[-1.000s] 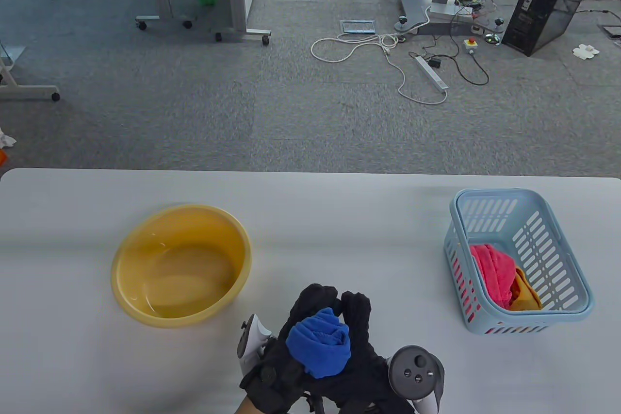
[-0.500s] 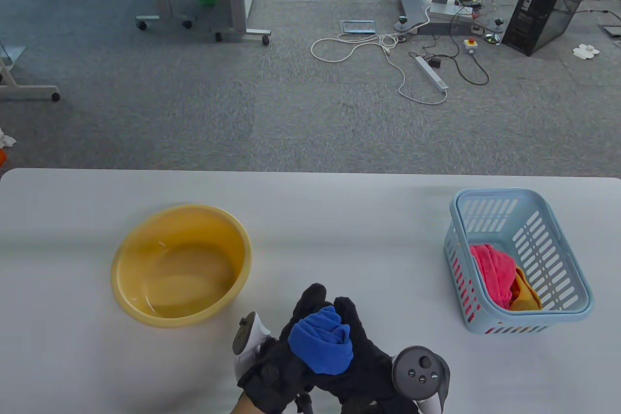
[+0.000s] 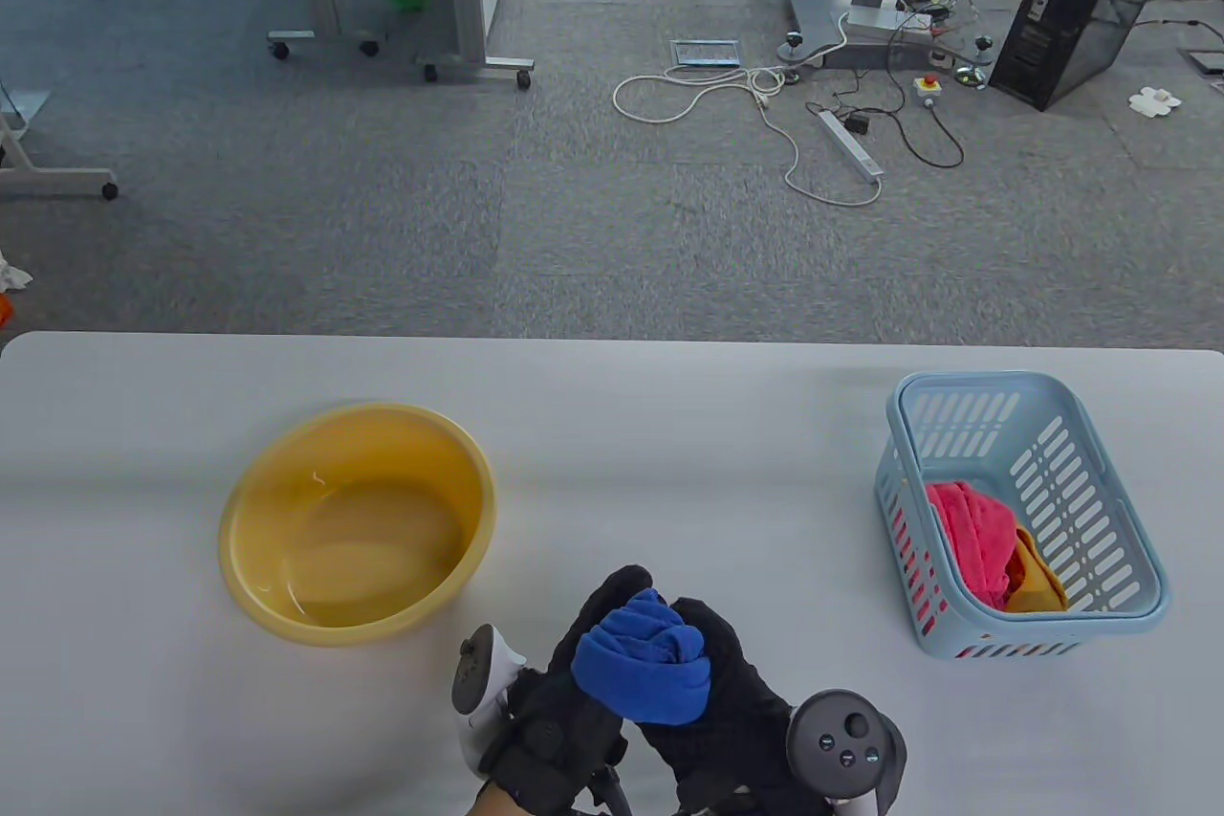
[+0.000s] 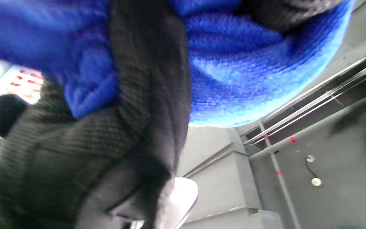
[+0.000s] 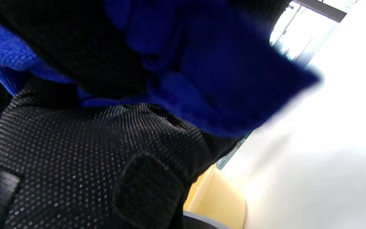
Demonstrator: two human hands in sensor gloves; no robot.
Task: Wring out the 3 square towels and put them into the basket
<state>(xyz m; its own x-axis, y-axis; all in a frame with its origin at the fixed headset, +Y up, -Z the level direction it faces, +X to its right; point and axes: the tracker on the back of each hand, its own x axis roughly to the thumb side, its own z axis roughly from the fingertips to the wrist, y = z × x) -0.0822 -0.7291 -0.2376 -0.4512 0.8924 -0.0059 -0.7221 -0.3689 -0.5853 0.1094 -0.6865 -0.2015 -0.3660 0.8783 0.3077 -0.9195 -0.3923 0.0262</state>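
A bunched blue towel is held up over the table's front edge, squeezed between both gloved hands. My left hand curls round its left side and my right hand curls round its right side. In the left wrist view the blue towel fills the top, with black fingers wrapped across it. The right wrist view shows the blue towel pressed against the glove. A pale blue slotted basket at the right holds a pink towel and an orange towel.
A yellow basin with some water stands at the left of the white table, close to my left hand. Beyond the far table edge lie grey carpet, cables and a computer tower.
Both hands have drawn slightly toward the front edge and to the right, still gripping the blue towel, which now bulges a little higher between them.
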